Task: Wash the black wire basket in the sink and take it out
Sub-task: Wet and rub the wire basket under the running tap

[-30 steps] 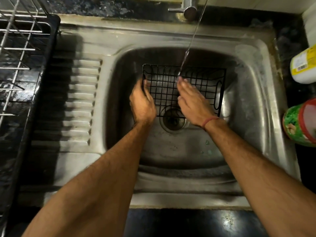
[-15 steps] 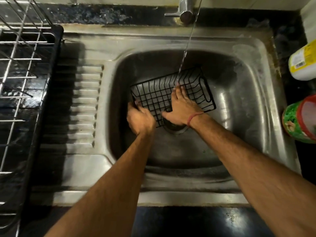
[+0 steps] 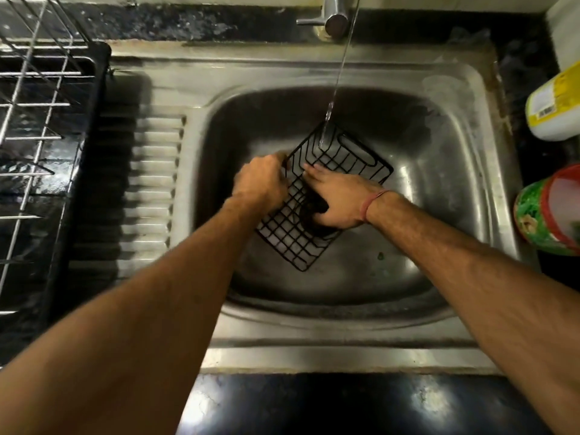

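Observation:
The black wire basket [image 3: 295, 243] lies tilted in the steel sink [image 3: 439, 189], turned diagonally over the drain, its far end under the running water [image 3: 337, 76]. My left hand [image 3: 260, 182] grips the basket's upper left rim with curled fingers. Inside the basket my right hand [image 3: 340, 199] lies with straight fingers pressed flat on the wire mesh. A red thread circles that wrist. The drain is mostly hidden under the basket and my right hand.
The tap [image 3: 334, 14] stands at the back centre. A ribbed draining board [image 3: 153, 183] lies left of the basin, with a wire dish rack [image 3: 34, 120] on a black tray beyond it. On the right counter are a white-yellow bottle [image 3: 555, 105] and a green-red container [image 3: 549, 211].
The basket has been turned clockwise, from lying across the sink to a steep diagonal. My left hand moved from its lower left corner up to the rim; my right hand slid across the mesh.

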